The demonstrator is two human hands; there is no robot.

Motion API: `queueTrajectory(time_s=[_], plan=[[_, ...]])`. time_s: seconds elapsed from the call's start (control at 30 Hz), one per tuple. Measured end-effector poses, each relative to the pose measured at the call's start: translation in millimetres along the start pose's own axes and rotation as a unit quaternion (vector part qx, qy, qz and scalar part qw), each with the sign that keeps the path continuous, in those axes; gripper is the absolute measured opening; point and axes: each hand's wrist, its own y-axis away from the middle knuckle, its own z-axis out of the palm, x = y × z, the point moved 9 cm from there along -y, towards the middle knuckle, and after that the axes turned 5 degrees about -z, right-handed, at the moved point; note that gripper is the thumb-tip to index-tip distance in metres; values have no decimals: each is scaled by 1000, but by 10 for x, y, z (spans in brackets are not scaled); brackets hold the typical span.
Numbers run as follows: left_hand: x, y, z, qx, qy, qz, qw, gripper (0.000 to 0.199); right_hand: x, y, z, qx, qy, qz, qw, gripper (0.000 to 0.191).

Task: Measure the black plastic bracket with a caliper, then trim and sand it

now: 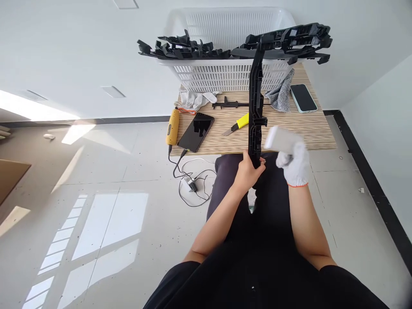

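Note:
My left hand [248,172], bare, grips the lower end of a long black plastic trim part [255,103]. The part stands nearly upright in my view, its far end overlapping the basket's rim. To its right, my right hand [296,165] wears a white knitted glove with an orange cuff edge. Its fingers are closed around a pale, flat white block [283,139], blurred by motion; its exact kind cannot be made out. The block is apart from the black part. Just left of the part lies a utility knife [237,124] with a yellow handle, partly hidden behind it.
A white plastic basket [215,75] holds several black plastic parts [286,40]. On the wooden table [309,133] lie a black tablet [196,132], a yellow power tool [173,126], a phone [303,98], a grey cloth [282,94], white gloves [195,99] and a thin black piece [230,104]. Cables [196,184] hang left.

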Motion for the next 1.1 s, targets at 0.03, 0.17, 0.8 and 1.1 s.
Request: queueTrajectory(time_s=[0.03, 0.17, 0.8, 1.1], plan=[[-1, -1, -2, 3, -10, 0, 1000, 27, 31, 19, 64, -28, 19, 12, 999, 55], [4, -8, 21, -9, -22, 19, 1000, 29, 26, 14, 146, 6, 35, -26, 999, 38], [-310, 336, 95, -48, 301, -68, 950, 32, -158, -421, 777, -55, 57, -36, 996, 39], [-243, 371, 41, -68, 351, -68, 931, 32, -205, -536, 743, -153, 20, 7, 988, 47]])
